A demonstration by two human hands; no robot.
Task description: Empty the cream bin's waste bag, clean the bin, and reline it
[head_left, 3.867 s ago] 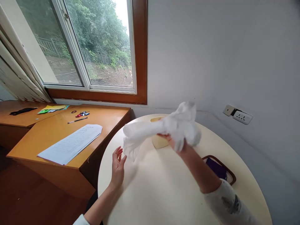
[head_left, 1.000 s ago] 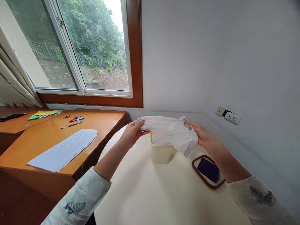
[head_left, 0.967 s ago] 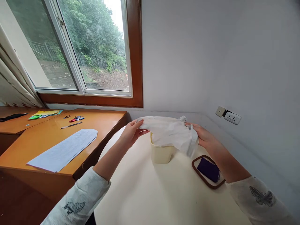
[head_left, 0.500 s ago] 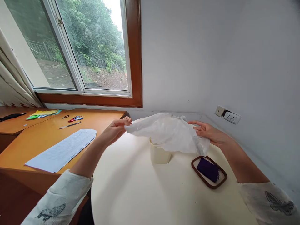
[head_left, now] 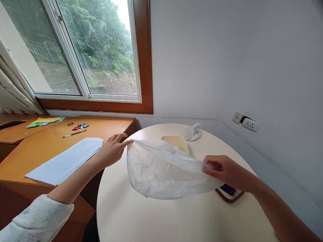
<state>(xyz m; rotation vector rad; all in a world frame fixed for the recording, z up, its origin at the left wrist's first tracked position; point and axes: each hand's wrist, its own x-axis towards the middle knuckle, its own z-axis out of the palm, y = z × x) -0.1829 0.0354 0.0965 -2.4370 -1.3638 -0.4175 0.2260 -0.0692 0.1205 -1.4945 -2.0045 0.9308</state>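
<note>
A thin translucent white plastic bag (head_left: 166, 178) is stretched between my hands above the round table. My left hand (head_left: 113, 149) pinches its upper left corner between thumb and finger. At the bag's right end, my right hand (head_left: 222, 169) grips the edge, thumb and fingers closed on it. Behind the bag stands a cream plastic bin (head_left: 180, 143), its front mostly hidden by the film. A knotted white bag (head_left: 193, 132) lies beyond it, near the table's far edge. Under my right hand, a brown-rimmed lid (head_left: 230, 198) with a dark purple bundle (head_left: 229, 189) is partly covered.
The round cream table (head_left: 141, 218) stands close to the wall. On the wooden desk (head_left: 113, 126) at left lie papers (head_left: 68, 159), a pen (head_left: 74, 133), keys (head_left: 80, 126) and coloured sheets (head_left: 46, 121). A wall socket (head_left: 251, 124) is at right.
The bag has come down and nearer, now hanging spread in front of the bin. My right hand has moved lower; my left has shifted left and down. The knotted bag is now in sight.
</note>
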